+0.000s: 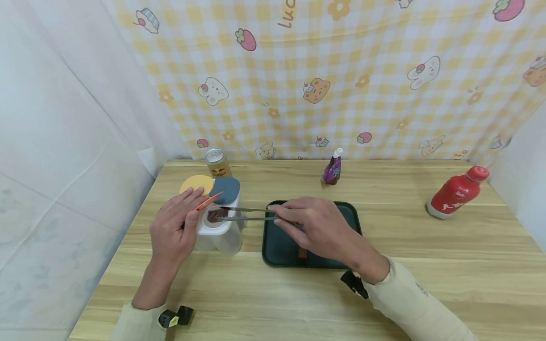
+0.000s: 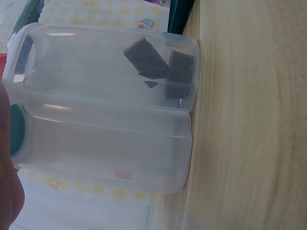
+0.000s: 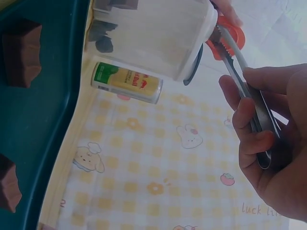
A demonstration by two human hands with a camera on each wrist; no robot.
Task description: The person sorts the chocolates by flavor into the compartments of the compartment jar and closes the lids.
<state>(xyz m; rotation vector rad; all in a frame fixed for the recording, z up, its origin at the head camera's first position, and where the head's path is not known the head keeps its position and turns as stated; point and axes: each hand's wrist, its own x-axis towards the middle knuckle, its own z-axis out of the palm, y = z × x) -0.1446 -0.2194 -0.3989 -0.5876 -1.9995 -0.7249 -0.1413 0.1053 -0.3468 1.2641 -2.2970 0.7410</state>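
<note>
A clear container [image 1: 228, 239] with several coloured lids stands at the left of the table. My left hand [image 1: 175, 222] lies over its top and holds the orange lid [image 1: 208, 201] tilted up between thumb and fingers. Metal tongs [image 1: 251, 214] are gripped in my right hand [image 1: 315, 225]. Their tips reach the uncovered opening, where a dark brown chocolate piece [image 1: 216, 215] shows; whether they still pinch it is unclear. Through the wall in the left wrist view, chocolate pieces [image 2: 146, 57] lie at the bottom of one compartment. Chocolate blocks [image 3: 23, 52] also lie on the dark green tray [image 1: 269, 253].
A drink can [image 1: 218, 163] stands behind the container. A purple pouch [image 1: 332, 170] with a white cap is at the back by the checked cloth [image 1: 273, 90]. Far to the right stands a red bottle [image 1: 456, 193]. The wooden tabletop [image 1: 256, 303] runs in front.
</note>
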